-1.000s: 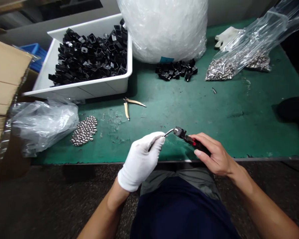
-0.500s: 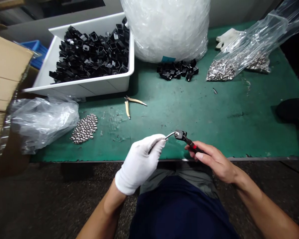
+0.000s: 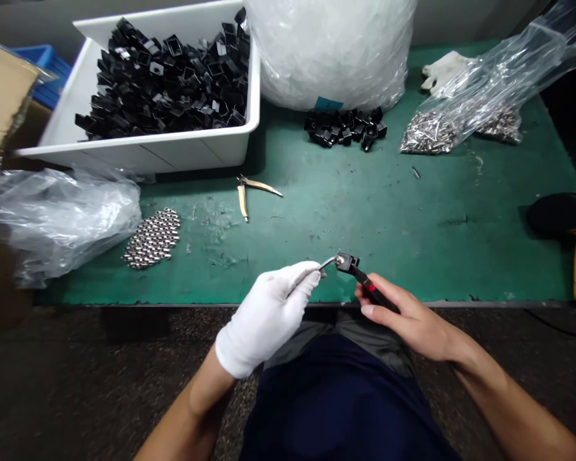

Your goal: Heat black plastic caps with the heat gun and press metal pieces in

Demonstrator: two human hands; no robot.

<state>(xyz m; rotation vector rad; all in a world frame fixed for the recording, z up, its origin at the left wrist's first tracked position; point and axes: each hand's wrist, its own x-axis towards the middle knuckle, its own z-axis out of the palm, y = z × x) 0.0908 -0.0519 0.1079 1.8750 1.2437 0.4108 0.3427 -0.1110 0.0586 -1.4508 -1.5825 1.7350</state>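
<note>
My left hand (image 3: pixel 271 314), in a white glove, is closed on a thin bent metal tool (image 3: pixel 327 263). The metal tip reaches a small black plastic part (image 3: pixel 346 262) with a silvery metal piece (image 3: pixel 338 260) at its near-left face. Bare, my right hand (image 3: pixel 408 314) is wrapped round the black handle of a tool with a red band (image 3: pixel 372 287). The black part sits at that tool's far end; how it is attached is too small to tell. Both hands are over the front edge of the green table (image 3: pixel 288 237).
A white bin (image 3: pixel 173 150) holds many black parts, and a pile of them (image 3: pixel 345 128) lies by a large plastic bag (image 3: pixel 331 51). Open pliers (image 3: pixel 252 187), metal pieces (image 3: pixel 152 238), bagged metal pieces (image 3: pixel 429 132) and a yellow-black tool (image 3: pixel 564 218) surround the work area.
The camera view has shifted, so the table's things appear slightly higher and the left-side ones farther left. Both hands keep their tools at the black part; my right thumb has shifted slightly along the handle.
</note>
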